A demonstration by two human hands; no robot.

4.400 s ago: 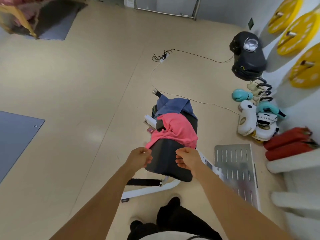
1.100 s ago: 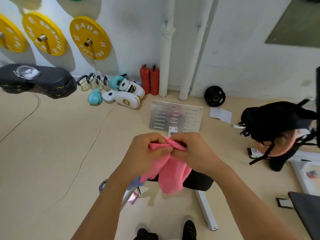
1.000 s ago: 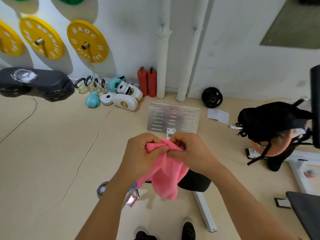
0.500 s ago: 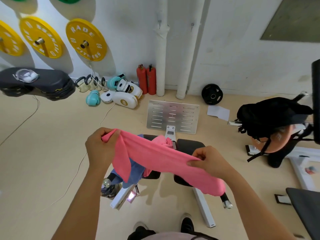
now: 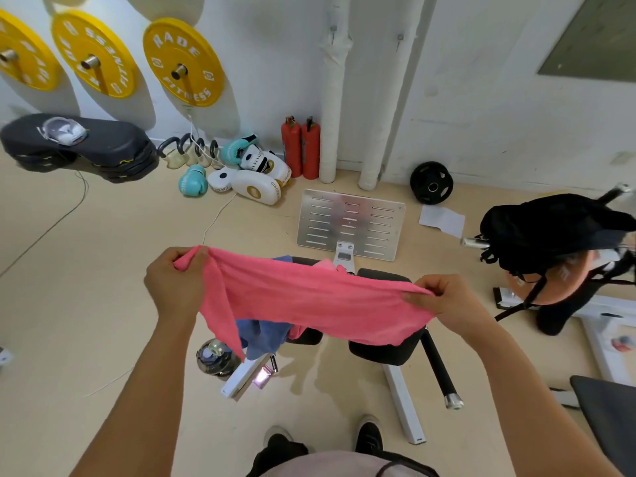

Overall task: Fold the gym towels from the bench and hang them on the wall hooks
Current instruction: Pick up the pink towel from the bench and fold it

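Three yellow round plates [image 5: 183, 62] on white wall upper left, beige smooth floor [image 5: 86, 304]. Both hands, left [image 5: 172, 282] and right [image 5: 444, 299], pinch fuzzy pink towel [image 5: 309, 301] stretched mid-frame over black padded tabletop [image 5: 382, 349]; blue towel [image 5: 266, 333] beneath.

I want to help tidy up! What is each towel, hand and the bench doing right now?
pink towel: stretched out in the air between both hands, not folded yet
left hand: grips one end
right hand: pinches the other end
blue towel: crumpled on the bench, partly hidden
bench: on the floor, under the towels
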